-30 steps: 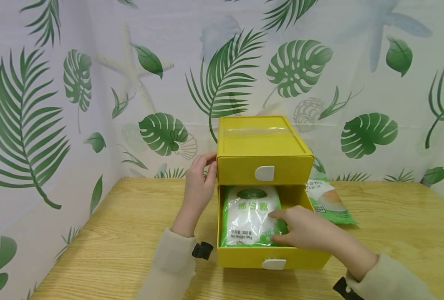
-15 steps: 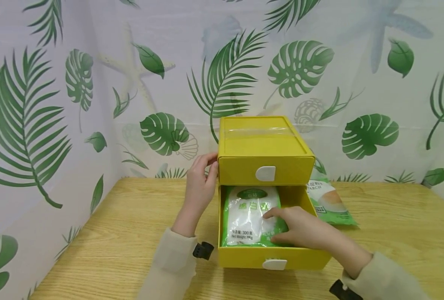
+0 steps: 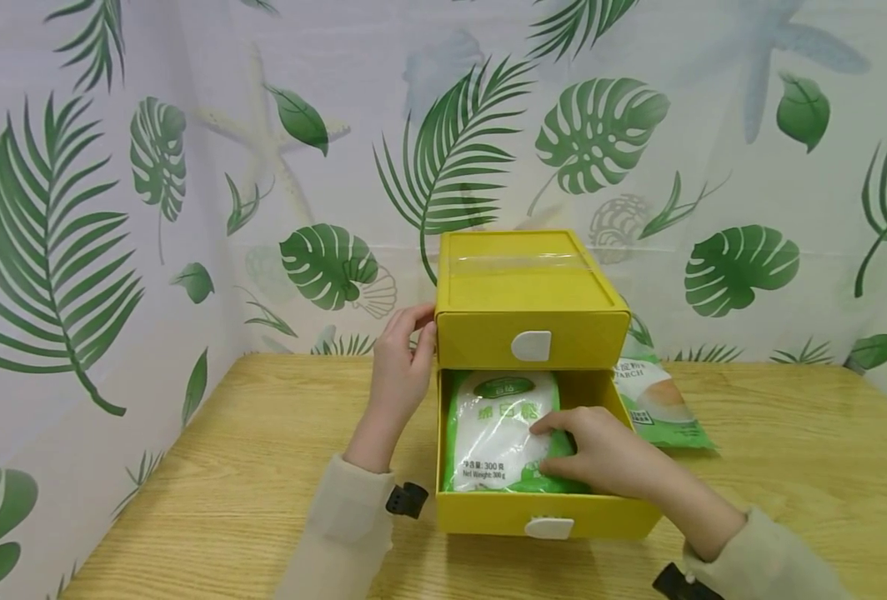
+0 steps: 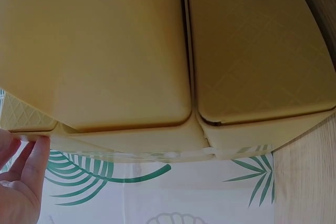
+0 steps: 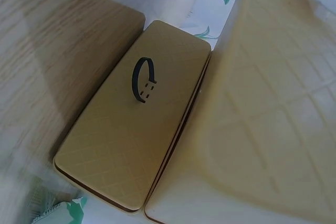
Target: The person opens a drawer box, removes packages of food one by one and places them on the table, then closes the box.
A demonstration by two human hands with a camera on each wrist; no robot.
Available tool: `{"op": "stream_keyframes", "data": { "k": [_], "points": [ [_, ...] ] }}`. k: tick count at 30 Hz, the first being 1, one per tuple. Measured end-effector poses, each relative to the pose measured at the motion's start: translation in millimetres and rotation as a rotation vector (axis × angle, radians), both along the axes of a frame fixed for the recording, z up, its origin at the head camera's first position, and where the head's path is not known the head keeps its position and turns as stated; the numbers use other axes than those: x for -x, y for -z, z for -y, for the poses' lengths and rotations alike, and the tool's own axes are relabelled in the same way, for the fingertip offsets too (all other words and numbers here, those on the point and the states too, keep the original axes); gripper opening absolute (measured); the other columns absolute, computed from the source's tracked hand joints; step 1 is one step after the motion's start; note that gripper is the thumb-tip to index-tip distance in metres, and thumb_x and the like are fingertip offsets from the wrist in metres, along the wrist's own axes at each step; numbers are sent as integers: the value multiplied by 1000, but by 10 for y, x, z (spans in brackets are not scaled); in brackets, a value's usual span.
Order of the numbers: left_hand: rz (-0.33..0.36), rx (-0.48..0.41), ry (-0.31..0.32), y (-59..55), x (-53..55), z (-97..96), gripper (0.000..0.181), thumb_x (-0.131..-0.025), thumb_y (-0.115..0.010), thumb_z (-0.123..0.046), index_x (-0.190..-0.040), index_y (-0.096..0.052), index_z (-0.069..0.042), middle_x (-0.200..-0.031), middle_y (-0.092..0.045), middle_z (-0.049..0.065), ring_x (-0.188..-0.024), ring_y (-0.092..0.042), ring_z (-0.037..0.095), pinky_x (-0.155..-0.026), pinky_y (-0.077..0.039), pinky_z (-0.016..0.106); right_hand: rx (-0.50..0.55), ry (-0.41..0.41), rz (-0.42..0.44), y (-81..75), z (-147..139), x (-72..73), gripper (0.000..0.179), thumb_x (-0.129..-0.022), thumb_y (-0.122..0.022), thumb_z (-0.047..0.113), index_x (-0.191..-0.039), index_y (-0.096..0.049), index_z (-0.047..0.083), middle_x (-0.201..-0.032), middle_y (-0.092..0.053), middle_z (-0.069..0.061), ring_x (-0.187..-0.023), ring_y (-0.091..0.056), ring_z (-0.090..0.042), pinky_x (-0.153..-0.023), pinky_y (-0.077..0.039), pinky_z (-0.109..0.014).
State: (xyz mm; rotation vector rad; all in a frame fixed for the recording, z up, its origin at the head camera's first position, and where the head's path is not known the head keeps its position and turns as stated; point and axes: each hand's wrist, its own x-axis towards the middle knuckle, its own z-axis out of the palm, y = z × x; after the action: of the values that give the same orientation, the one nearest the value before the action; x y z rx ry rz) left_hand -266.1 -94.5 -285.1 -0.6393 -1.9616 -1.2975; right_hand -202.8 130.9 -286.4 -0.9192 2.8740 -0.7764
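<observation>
Partly beneath the right hand, seemingly touching, lies the bag.

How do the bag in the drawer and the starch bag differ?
The drawer bag is in the open drawer, the starch bag on the table. The right hand touches the drawer bag, not the starch bag. Both are printed green and white.

Glossy plastic bag, wood-grained table

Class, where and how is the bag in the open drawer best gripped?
Probably by the right edge of the bag, from above and right: it lies near the left wall of the drawer, with a gap on its right.
</observation>
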Motion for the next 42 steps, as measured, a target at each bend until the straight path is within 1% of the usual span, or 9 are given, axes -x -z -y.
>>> {"op": "stream_keyframes", "data": {
  "k": [3, 10, 17, 21, 24, 29, 32, 36, 42],
  "points": [
    [0, 1, -5, -3, 4, 3, 21, -90, -47, 0, -109, -54, 6, -100, -56, 16, -93, -54, 24, -60, -51, 24, 25, 27, -13, -5, 9, -8, 27, -75, -70, 16, -98, -65, 4, -94, -63, -4, -68, -47, -9, -64, -44, -27],
    [-2, 5, -4, -16, 8, 9, 22, -90, -46, -1, -109, -55, 6, -100, -56, 15, -93, -54, 23, -58, -50, 24, 80, 71, -64, -36, 32, -35, 17, -76, -68, 12, -92, -66, 6, -92, -63, -3, -82, -54, -14, -74, -47, -36],
    [-3, 11, -9, -17, 7, 8, 22, -90, -46, -1, -110, -55, 5, -100, -56, 15, -92, -54, 23, -57, -50, 27, 98, 116, -69, -25, 33, -30, 13, -76, -66, 11, -89, -66, 9, -90, -63, 0, -77, -51, -13, -72, -45, -34],
    [-2, 11, -6, -12, 11, 7, 22, -90, -46, -1, -110, -54, 5, -99, -56, 15, -92, -54, 23, -57, -50, 28, 145, 120, -75, -29, 24, -28, 12, -77, -65, 9, -88, -66, 8, -89, -63, -2, -68, -46, -11, -68, -43, -31],
    [-2, 11, -6, -14, 13, 6, 22, -90, -46, 0, -110, -54, 6, -99, -56, 15, -92, -54, 23, -57, -50, 27, 209, 130, -64, -34, 14, -32, 10, -77, -63, 7, -87, -65, 6, -84, -61, -1, -57, -38, -9, -58, -39, -26],
    [13, 11, -1, -19, 5, 6, 23, -90, -46, -1, -110, -54, 6, -100, -56, 15, -92, -54, 23, -58, -49, 30, 298, 154, -35, -30, -13, -40, 8, -78, -61, 5, -85, -65, 5, -62, -46, 1, -49, -28, -8, -45, -28, -23],
    [23, 13, -2, -16, 0, 6, 23, -90, -46, -1, -111, -54, 6, -101, -56, 14, -93, -54, 22, -58, -49, 30, 321, 161, -39, -25, -19, -43, 8, -77, -61, 4, -84, -65, 5, -55, -38, 2, -49, -27, -8, -44, -26, -23],
    [26, 11, -4, -11, -10, 2, 23, -90, -46, -1, -111, -54, 6, -101, -56, 15, -91, -54, 22, -57, -49, 28, 357, 172, -32, -18, -23, -51, 8, -76, -61, 3, -83, -65, 4, -53, -37, 2, -47, -26, -7, -43, -26, -22],
    [19, 6, -4, -10, -9, 0, 23, -90, -46, 0, -110, -54, 6, -100, -56, 15, -90, -54, 23, -57, -49, 25, 463, 199, -41, -24, -59, -51, 8, -76, -63, 3, -83, -65, 1, -50, -36, 4, -45, -26, -6, -41, -26, -22]
  ]
}}
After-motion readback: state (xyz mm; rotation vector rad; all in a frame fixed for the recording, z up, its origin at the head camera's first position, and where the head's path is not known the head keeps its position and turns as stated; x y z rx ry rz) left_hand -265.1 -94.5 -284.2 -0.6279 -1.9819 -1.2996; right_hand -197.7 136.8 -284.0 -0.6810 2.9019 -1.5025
